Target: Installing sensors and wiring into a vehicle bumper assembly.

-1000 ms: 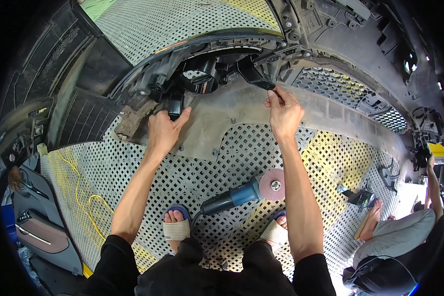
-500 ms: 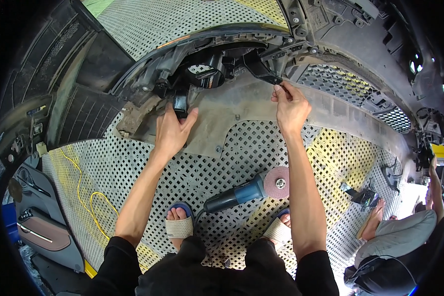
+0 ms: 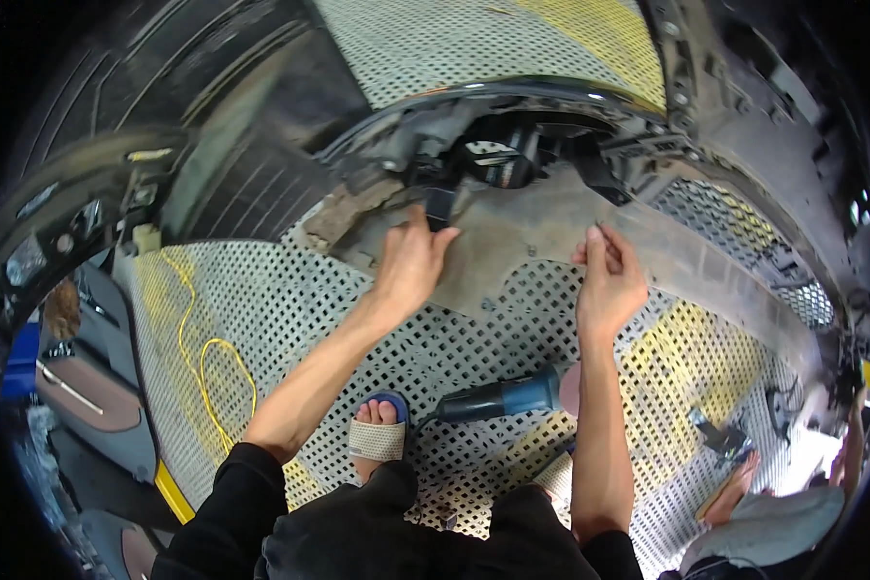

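A large car bumper (image 3: 570, 227), seen from its dusty inner side, stretches across in front of me. Set into it is a black round lamp housing (image 3: 522, 169) with two bracket arms. My left hand (image 3: 411, 261) grips the end of the left bracket arm (image 3: 441, 205), its thumb at the near side and its fingertips partly hidden. Below the right bracket arm (image 3: 604, 179), and apart from it, my right hand (image 3: 611, 280) is closed in a pinch. A tiny dark tip shows at those fingers, too small to name.
On the perforated floor mat (image 3: 493, 338) lies a blue angle grinder (image 3: 503, 398), its disc partly behind my right forearm. A yellow cord (image 3: 203, 377) curls at left, near a car door panel (image 3: 92, 387). Another person's leg (image 3: 730, 493) is at lower right.
My right hand has come away from the right bracket arm, back toward me. My left hand stays at the left arm. The whole view has shifted, with the scene now further right.
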The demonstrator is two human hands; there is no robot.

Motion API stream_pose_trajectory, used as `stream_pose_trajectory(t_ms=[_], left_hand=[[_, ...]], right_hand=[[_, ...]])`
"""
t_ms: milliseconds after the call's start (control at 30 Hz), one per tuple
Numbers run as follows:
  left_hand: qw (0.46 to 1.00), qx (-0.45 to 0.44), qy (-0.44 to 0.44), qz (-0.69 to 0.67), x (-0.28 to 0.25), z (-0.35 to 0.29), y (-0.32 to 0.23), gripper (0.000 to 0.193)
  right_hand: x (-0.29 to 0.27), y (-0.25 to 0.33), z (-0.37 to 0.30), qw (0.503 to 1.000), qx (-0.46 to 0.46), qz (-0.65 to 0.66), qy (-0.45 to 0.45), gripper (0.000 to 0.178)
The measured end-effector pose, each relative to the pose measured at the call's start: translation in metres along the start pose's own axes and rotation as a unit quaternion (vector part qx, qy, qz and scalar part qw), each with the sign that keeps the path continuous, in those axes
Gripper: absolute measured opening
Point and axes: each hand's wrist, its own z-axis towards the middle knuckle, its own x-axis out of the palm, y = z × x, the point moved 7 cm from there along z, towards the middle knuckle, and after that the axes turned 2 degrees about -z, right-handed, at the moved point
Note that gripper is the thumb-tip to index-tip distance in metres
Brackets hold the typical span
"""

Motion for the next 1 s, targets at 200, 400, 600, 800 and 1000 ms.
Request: stream_pose_trajectory(t_ms=[200, 400, 600, 800, 1000], left_hand=[[0.998, -0.012, 0.035, -0.044, -0.002, -0.002, 0.009, 0.044], [0.992, 0.025, 0.125, 0.023, -0.015, 0.007, 0.004, 0.036], [0.984, 0.071, 0.16, 0.041, -0.001, 0.014, 0.018, 0.026], [0.978, 0.039, 0.201, -0.039, -0.008, 0.009, 0.01, 0.03], [0.98, -0.012, 0.17, -0.101, -0.017, 0.009, 0.003, 0.029]], right_hand=[[0.064, 0.094, -0.058, 0.953, -0.024, 0.168, 0.252, 0.026], [0.072, 0.193, -0.078, 0.781, -0.423, -0.161, 0.431, 0.019], [0.115, 0.156, -0.081, 0.929, -0.311, -0.014, 0.198, 0.016], [0.126, 0.13, -0.105, 0.985, -0.136, 0.109, 0.019, 0.02], [0.122, 0.128, -0.104, 0.983, -0.099, 0.154, -0.018, 0.021]])
